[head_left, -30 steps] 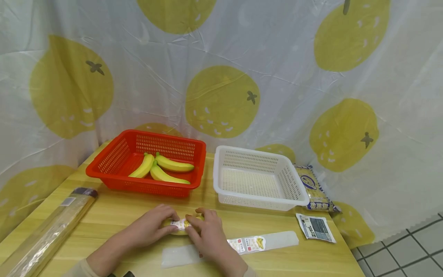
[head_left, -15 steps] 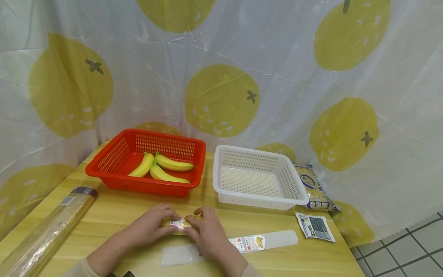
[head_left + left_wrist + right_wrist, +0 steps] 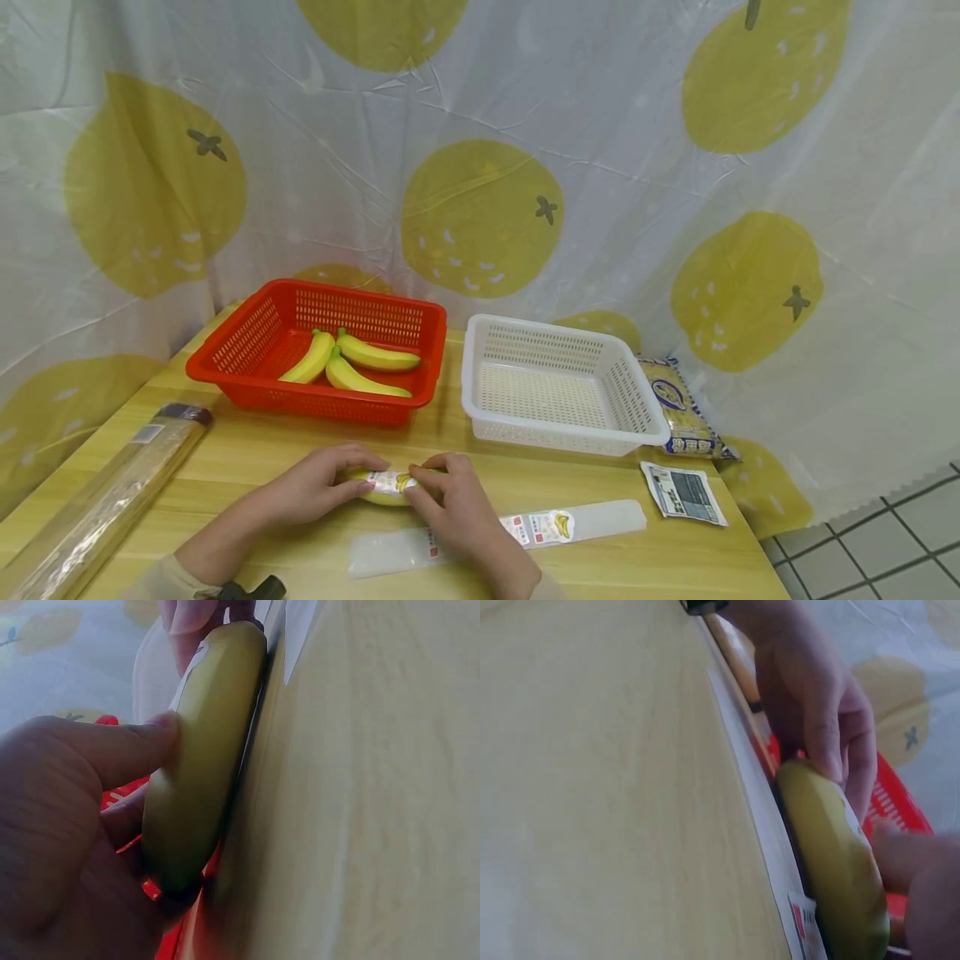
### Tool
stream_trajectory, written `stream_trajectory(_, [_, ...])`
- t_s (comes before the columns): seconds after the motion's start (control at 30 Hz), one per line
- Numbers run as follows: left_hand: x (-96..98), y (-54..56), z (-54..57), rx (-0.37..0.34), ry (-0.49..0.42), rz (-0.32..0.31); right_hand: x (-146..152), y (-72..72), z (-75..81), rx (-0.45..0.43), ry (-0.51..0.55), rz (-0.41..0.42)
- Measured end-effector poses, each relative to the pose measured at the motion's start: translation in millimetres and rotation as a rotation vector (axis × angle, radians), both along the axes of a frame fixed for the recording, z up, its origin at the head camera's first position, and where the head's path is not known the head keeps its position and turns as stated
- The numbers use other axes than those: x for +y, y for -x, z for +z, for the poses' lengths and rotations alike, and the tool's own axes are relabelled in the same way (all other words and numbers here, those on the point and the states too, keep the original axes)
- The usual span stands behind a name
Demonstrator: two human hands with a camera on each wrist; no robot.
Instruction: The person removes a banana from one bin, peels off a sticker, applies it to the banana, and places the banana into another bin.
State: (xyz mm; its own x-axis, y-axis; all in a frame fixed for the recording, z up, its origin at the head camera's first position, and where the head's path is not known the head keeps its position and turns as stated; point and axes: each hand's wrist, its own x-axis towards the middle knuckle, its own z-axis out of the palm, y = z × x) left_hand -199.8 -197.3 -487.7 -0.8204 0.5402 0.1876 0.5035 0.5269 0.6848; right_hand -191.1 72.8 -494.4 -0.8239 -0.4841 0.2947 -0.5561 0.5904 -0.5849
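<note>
Between both hands a yellow banana [image 3: 386, 500] lies crosswise, low over the wooden table. A white label [image 3: 390, 482] with a small banana picture is on its upper side. The left hand [image 3: 318, 485] grips the left end, thumb on the near side and fingers round the far side. At the other end the right hand [image 3: 456, 504] holds the banana, its thumb and fingertips at the label's right edge. In the left wrist view the left thumb presses the banana [image 3: 202, 750] near the label's edge. Under the right wrist runs a translucent strip [image 3: 611, 518] bearing banana stickers.
Behind the hands stands a red basket [image 3: 315, 407] with 3 bananas in it, beside a white basket [image 3: 551, 433]. A long clear-wrapped roll [image 3: 108, 504] lies at left. At right are a small packet [image 3: 684, 493] and a yellow bag [image 3: 682, 408] near the curtain.
The left hand has shifted slightly left along the banana, and more of the label shows between the hands. Its dark wrist device has come further into the head view.
</note>
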Motion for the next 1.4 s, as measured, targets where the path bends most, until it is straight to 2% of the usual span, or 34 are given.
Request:
stream_trajectory(0.13, [1.2,0.6,-2.7,0.001,-0.02,0.023,-8,0.4,-3.2,0.046,0.046,-0.061])
stream_trajectory(0.23, [3.5,0.7,-5.7,0.003,-0.027,0.057,-12,0.2,-4.5,0.048,0.053,-0.097])
stream_trajectory(0.4, [8.9,0.3,-10.5,0.014,-0.029,0.13,-16,-0.9,-5.3,0.075,-0.021,-0.097])
stream_trajectory(0.5, [10.8,0.1,-11.4,0.033,-0.025,0.145,-18,-1.3,-5.7,0.152,-0.093,-0.081])
stream_trajectory(0.67, [11.7,-1.2,-10.0,0.106,0.008,0.131,-20,-0.3,-7.1,0.339,-0.209,-0.043])
stream_trajectory(0.73, [11.7,-2.1,-8.4,0.124,0.024,0.123,-19,0.0,-7.3,0.392,-0.227,-0.03])
stream_trajectory(0.8, [11.7,-3.0,-6.5,0.125,0.035,0.117,-18,0.5,-7.8,0.406,-0.216,-0.02])
stream_trajectory(0.87, [11.1,-3.6,-4.5,0.124,0.047,0.107,-16,0.7,-8.4,0.365,-0.185,-0.007])
stream_trajectory(1.07, [8.0,-4.4,-1.6,0.113,0.07,0.1,-6,-1.3,-9.0,0.113,-0.073,0.032])
stream_trajectory(1.13, [5.4,-4.0,-2.0,0.11,0.068,0.099,-3,-2.7,-6.5,0.078,-0.075,0.012])
stream_trajectory(1.27, [-3.0,-1.4,-2.6,0.111,0.079,0.113,6,-2.8,-0.6,0.114,-0.085,-0.066])
stream_trajectory(1.33, [-7.0,0.4,-2.3,0.113,0.094,0.126,14,-3.2,3.0,0.073,-0.074,-0.058])
stream_trajectory(1.4, [-9.4,1.8,-1.1,0.119,0.106,0.142,20,-3.5,5.9,-0.001,-0.11,-0.026])
